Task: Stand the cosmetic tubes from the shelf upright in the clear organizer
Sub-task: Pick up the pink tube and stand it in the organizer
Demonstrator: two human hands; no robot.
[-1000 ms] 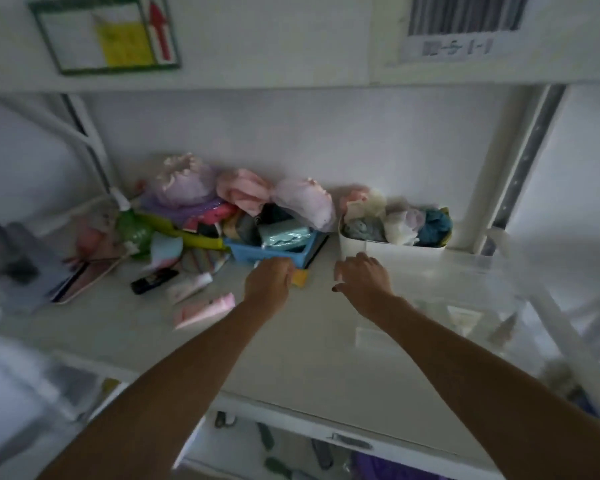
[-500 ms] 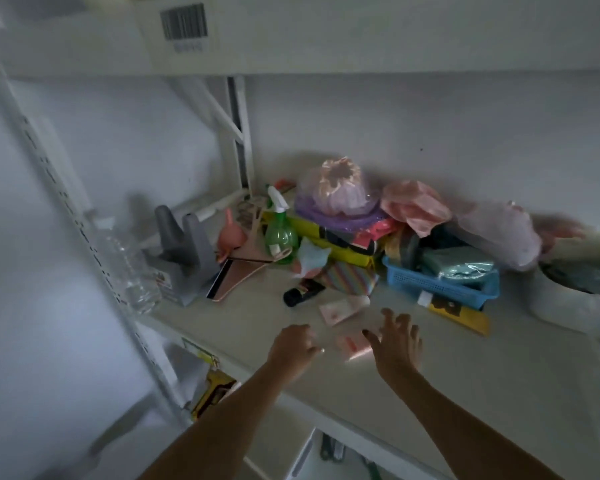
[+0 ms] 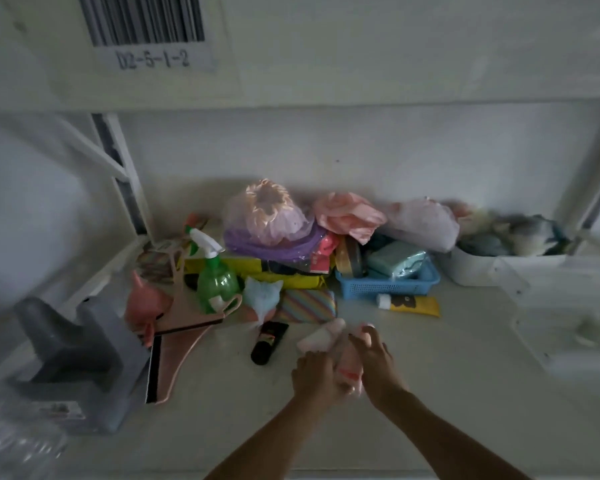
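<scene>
A pink-and-white cosmetic tube (image 3: 349, 365) lies lengthwise between my two hands near the shelf's front. My left hand (image 3: 314, 374) curls against its left side. My right hand (image 3: 374, 358) closes over its right side and top. Just behind it a second pale pink tube (image 3: 319, 337) lies flat. A black tube (image 3: 269, 342) lies to the left and a yellow tube (image 3: 411, 304) rests in front of the blue basket. The clear organizer (image 3: 548, 306) stands at the right, blurred; I cannot tell what is inside it.
Along the back wall sit a green spray bottle (image 3: 215, 278), bagged pink and purple items (image 3: 269, 220), a blue basket (image 3: 388, 285) and a white bin (image 3: 499, 268). A grey stand (image 3: 73, 362) and pink hangers (image 3: 184, 327) fill the left. A white upright (image 3: 125, 178) stands at back left.
My view swung left and then settled on the shelf. Both hands came together from apart and closed around the pink-and-white tube.
</scene>
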